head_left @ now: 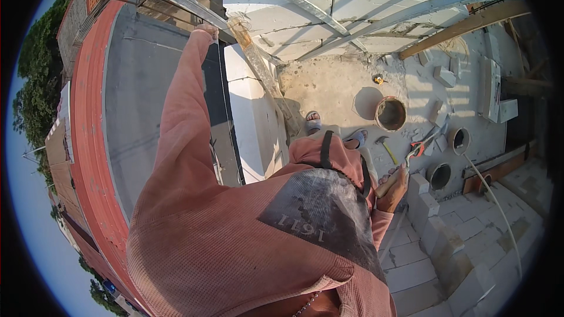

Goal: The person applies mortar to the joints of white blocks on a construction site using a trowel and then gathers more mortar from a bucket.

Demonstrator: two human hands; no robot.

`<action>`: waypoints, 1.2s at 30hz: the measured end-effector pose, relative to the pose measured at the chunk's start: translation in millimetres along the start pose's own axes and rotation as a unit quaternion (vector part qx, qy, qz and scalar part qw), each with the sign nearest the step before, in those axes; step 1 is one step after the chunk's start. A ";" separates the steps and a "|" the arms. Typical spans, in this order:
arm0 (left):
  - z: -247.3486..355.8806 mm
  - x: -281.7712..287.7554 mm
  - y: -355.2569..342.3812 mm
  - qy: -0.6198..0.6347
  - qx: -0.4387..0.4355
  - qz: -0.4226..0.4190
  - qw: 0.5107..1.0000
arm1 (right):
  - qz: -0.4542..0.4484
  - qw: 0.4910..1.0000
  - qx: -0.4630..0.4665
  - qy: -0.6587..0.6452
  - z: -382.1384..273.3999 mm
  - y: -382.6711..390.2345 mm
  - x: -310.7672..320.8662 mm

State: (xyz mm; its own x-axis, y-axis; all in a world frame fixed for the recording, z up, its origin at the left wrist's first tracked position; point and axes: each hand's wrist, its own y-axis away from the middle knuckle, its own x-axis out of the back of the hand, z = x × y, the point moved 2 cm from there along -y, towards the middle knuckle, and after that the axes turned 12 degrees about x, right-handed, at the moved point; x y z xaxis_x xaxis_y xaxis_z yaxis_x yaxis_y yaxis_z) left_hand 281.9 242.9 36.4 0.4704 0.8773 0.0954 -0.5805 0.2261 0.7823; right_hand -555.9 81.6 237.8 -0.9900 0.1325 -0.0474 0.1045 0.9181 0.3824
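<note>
My left arm stretches far out over the outer side of the white block wall (249,114). At its end my left hand (207,31) looks closed, beside the top of a wooden post (244,38) and a metal beam (205,9). A thin string (226,97) runs down from near that hand along the wall's outer side; whether the fingers hold it is too small to tell. Low at my right side, my right hand (392,192) is closed around the wooden handle of a trowel (409,161). Its metal shank points away from me, and the blade blends into the floor clutter.
A claw hammer (389,151), a tape measure (378,79) and a bucket (390,113) are on the concrete floor. Two more buckets (438,175) (459,140) stand farther right, near loose white blocks (445,76). Slanting metal beams (411,14) cross before the far block wall (352,0). A grey roof (147,82) lies left.
</note>
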 end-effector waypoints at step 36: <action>-4.3 -52.3 195.0 -0.339 -0.345 0.307 0.820 | -0.114 0.988 0.016 0.101 -15.5 -33.1 -5.6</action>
State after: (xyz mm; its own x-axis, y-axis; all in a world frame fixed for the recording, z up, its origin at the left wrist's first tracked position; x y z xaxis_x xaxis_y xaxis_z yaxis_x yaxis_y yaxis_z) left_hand 141.3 243.0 181.2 0.0740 0.5312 0.8440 -0.9739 0.2205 -0.0534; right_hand -555.3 44.7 239.7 -0.9865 -0.1537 0.0564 -0.1243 0.9273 0.3532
